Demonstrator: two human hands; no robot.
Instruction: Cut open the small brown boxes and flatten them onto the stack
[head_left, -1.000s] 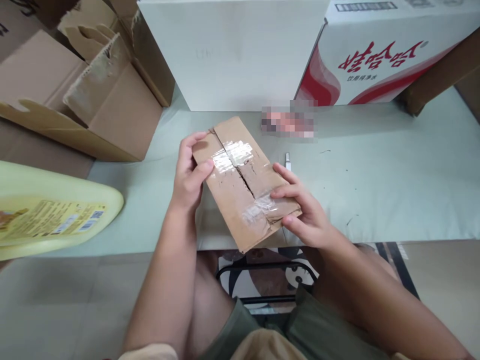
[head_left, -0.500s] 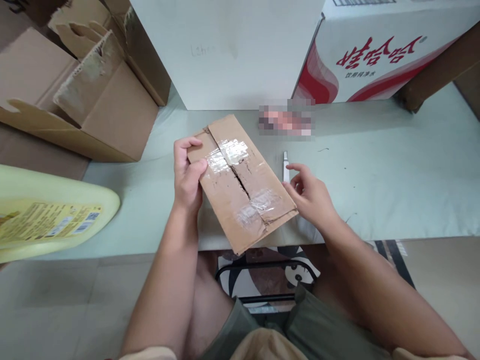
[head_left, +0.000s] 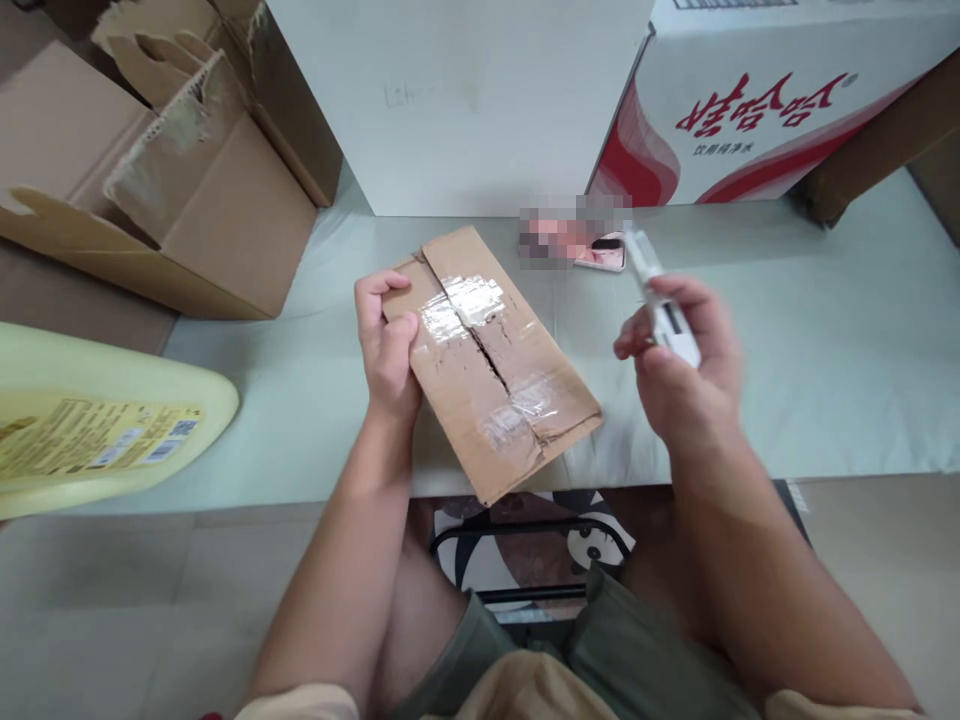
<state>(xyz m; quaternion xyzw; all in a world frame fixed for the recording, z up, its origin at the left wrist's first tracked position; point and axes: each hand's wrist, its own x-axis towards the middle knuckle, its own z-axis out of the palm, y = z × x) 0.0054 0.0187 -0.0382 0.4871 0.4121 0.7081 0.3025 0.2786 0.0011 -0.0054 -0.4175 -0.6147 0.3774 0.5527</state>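
A flat cardboard box [head_left: 517, 350] is tilted up above the table's front edge, with clear tape patches across its torn middle seam. My left hand [head_left: 388, 340] grips its upper left edge, thumb on the top face and fingers curled round the side. To the right of the box, my right hand [head_left: 686, 365] is closed on a white utility knife [head_left: 671, 325], its narrow end pointing up and away from me. The knife is apart from the box. Motion blurs its tip, so I cannot tell how far the blade is out.
On the pale green table cover [head_left: 787, 350] stand a white box [head_left: 465, 120] and a red-and-white water carton [head_left: 735, 130] at the back. Open cardboard boxes [head_left: 232, 210] are at left, near a yellow bottle [head_left: 112, 410]. A partly pixelated pink item [head_left: 600, 255] lies behind the knife.
My right hand has picked up the utility knife from beside the box and moved it up and right. The box in my left hand has shifted slightly right.
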